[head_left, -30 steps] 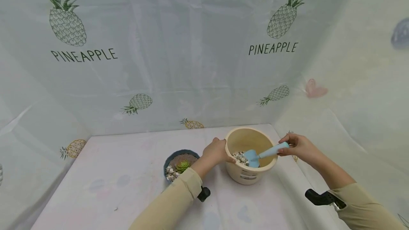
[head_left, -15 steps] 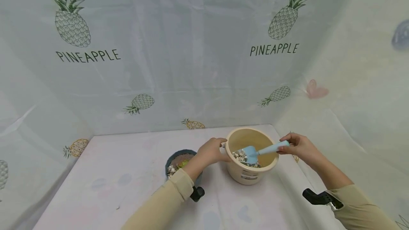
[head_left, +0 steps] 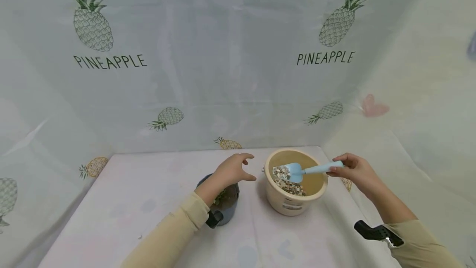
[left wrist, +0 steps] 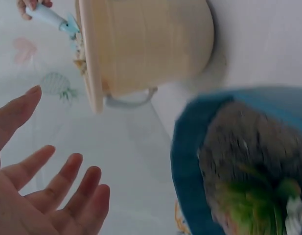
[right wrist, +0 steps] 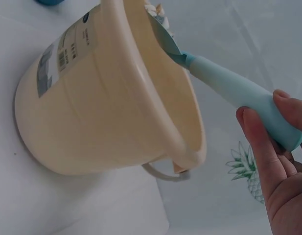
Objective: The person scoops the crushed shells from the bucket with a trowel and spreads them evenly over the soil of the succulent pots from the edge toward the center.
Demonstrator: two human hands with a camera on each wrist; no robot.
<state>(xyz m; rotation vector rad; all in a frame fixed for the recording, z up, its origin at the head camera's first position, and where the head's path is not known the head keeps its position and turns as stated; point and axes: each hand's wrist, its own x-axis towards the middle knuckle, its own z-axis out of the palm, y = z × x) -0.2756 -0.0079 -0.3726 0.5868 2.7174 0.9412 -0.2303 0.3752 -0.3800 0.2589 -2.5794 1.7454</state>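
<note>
My right hand (head_left: pixel 355 171) pinches the pale blue handle of a small trowel (right wrist: pixel 239 90) near its end. The trowel's blade, loaded with small stones (head_left: pixel 282 172), is over the mouth of a cream bucket (head_left: pixel 293 202), and more stones lie in the bottom. My left hand (head_left: pixel 229 171) hovers left of the bucket with fingers spread and nothing in them. Beneath the left forearm stands a blue pot (left wrist: pixel 190 156) of brown soil, partly hidden in the head view. In the left wrist view a green succulent (left wrist: pixel 253 203) grows in it, with white stones at its side.
A white cloth with faint prints covers the table (head_left: pixel 111 202). Pineapple-printed sheeting (head_left: pixel 223 73) hangs behind and at both sides. The bucket's grey handle (right wrist: pixel 165 174) hangs down at its side. A tiny crumb (head_left: pixel 139 237) lies at the front left.
My left hand has let go of the bucket's rim and moved left, over the blue pot. The trowel has risen from the stones with some on its blade.
</note>
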